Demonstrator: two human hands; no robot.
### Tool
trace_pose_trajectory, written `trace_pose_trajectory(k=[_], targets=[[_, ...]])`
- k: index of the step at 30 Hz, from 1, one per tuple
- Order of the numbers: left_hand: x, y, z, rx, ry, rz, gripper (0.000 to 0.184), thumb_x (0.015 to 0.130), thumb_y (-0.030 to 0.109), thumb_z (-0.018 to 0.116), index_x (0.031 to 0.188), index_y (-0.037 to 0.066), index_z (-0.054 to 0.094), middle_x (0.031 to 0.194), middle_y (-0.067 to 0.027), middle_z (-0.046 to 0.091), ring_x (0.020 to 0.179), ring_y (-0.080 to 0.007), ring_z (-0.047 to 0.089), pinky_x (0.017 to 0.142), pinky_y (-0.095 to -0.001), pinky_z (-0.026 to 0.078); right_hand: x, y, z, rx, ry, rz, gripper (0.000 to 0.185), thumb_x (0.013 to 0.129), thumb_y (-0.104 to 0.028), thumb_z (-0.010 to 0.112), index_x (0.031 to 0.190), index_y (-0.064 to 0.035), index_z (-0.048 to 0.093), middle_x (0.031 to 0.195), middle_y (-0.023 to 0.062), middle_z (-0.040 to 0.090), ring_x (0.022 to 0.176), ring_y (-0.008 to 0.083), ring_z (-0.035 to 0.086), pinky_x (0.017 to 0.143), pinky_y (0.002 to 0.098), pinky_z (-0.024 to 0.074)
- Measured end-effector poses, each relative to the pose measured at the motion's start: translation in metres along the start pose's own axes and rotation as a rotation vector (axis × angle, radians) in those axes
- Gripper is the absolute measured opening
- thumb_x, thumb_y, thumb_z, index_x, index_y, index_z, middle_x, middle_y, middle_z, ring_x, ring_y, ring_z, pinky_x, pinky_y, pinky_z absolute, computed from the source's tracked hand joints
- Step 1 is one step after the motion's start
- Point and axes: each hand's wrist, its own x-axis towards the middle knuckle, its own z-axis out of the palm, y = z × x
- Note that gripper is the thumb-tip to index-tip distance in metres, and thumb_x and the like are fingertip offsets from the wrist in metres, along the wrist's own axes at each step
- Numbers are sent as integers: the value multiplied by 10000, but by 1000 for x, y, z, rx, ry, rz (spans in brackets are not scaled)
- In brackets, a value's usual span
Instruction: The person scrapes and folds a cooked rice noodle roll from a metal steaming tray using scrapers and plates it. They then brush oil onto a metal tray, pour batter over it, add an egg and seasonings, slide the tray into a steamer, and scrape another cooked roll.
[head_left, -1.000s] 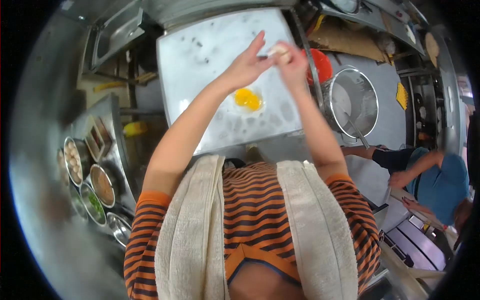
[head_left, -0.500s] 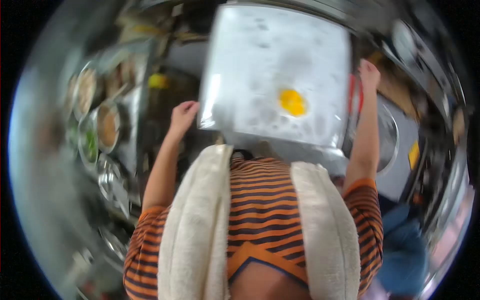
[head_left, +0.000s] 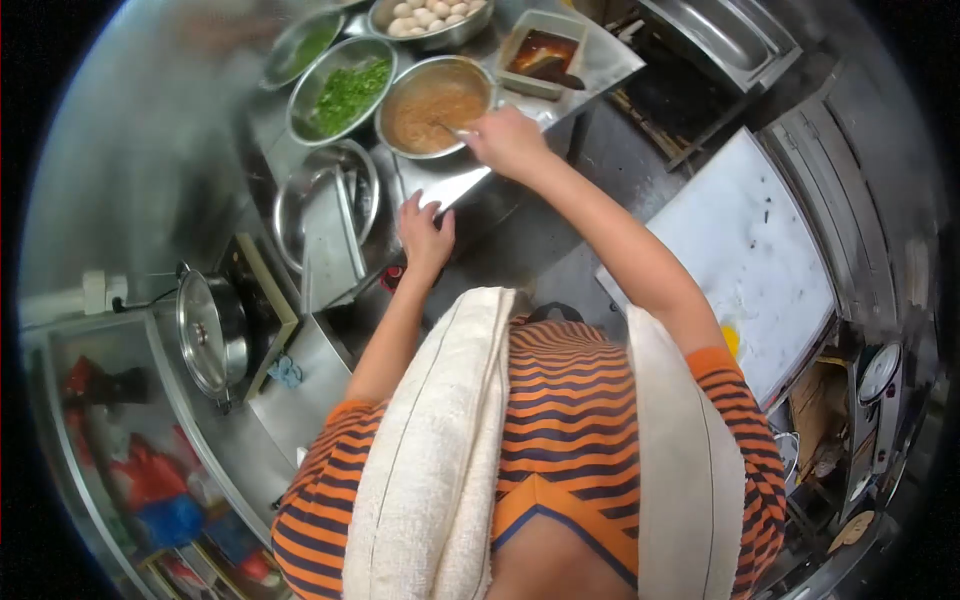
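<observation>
Right hand [head_left: 507,140], nearer, clasping a utensil [head_left: 448,129] that slants leftward into the bowl [head_left: 432,70] of brown mixture [head_left: 425,112]; left hand [head_left: 427,240] apart, loosely spread at the counter [head_left: 438,186] edge

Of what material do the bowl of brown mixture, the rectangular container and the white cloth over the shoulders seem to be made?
The bowl looks like smooth metal, probably stainless steel: its rim shines silvery. The rectangular container is probably plastic, dull, as its walls look pale and cloudy. The white cloth seems a soft textile, perhaps cotton terry, with a matte, fuzzy surface.
</observation>
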Motion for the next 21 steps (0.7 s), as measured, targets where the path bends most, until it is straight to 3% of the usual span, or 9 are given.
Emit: trace_pose_trajectory(k=[5, 8, 11, 13, 14, 18, 19, 20, 21], targets=[[8, -55, 27, -37, -233, -235, 538, 750, 286, 535, 1189, 15, 382, 1305, -230, 230, 1165, -423, 258, 924, -505, 260, 80, -12, 61, -150, -146, 74, 206, 732, -236, 535, 781, -66, 641, 780, 128, 621, 765, 262, 595, 640, 359, 466], [24, -32, 7, -24, -302, -400, 562, 737, 329, 544, 1185, 22, 397, 1314, -230, 209, 1179, -420, 232, 913, -537, 250, 80, -33, 34, -209, -98, -10, 173, 703, -200, 535, 752, -72, 641, 736, 132, 615, 706, 252, 605, 556, 351, 472], [19, -38, 15, 12, -278, -303, 542, 695, 377, 579, 1137, 84, 463, 1317, -213, 209, 1185, -402, 228, 883, -570, 256, 62, -25, 37, -337, 59, -278, 125, 656, -174, 539, 679, -75, 612, 671, 121, 601, 639, 195, 602, 471, 352, 460], [15, -44, 28, 56, -150, -150, 497, 686, 343, 597, 1079, 58, 492, 1249, -225, 326, 1147, -393, 289, 905, -515, 269, 46, 9, 51, -293, 274, -187, 106, 663, -164, 537, 662, -84, 607, 644, 101, 597, 626, 247, 602, 515, 381, 471], [15, -43, 28, -23, -87, -15, 484, 688, 324, 602, 1062, 33, 499, 1202, -232, 382, 1115, -398, 326, 921, -481, 268, 23, 30, 42, -336, 273, -96, 106, 663, -164, 537, 662, -84, 607, 644, 101, 597, 626, 247, 602, 515, 381, 471], [19, 7, 14, -627, -113, -88, 309, 740, 149, 587, 993, -21, 539, 1166, -187, 428, 1057, -310, 426, 881, -370, 343, -130, 81, 6, 253, 585, 666, 241, 799, -255, 444, 694, -62, 544, 682, 150, 571, 676, 358, 549, 598, 449, 432], [18, 8, 18, -543, -117, 33, 289, 740, 126, 583, 988, -18, 544, 1142, -176, 449, 1039, -299, 441, 857, -356, 364, -186, 99, 10, 336, 671, 858, 217, 796, -258, 475, 765, -74, 586, 704, 163, 572, 671, 351, 548, 588, 386, 436], [22, 6, 25, -455, -108, 143, 271, 740, 103, 578, 983, -15, 548, 1117, -166, 469, 1021, -287, 457, 833, -341, 386, -253, 128, 38, 298, 835, 948, 213, 799, -228, 472, 788, -52, 593, 718, 163, 584, 694, 336, 557, 611, 368, 436], [22, 18, 28, -477, -135, 169, 263, 740, 106, 578, 972, -15, 551, 1101, -162, 481, 1008, -282, 465, 823, -332, 393, -326, 139, 42, 72, 739, 1204, 212, 804, -208, 479, 803, -30, 593, 729, 163, 591, 704, 301, 570, 635, 363, 437]])
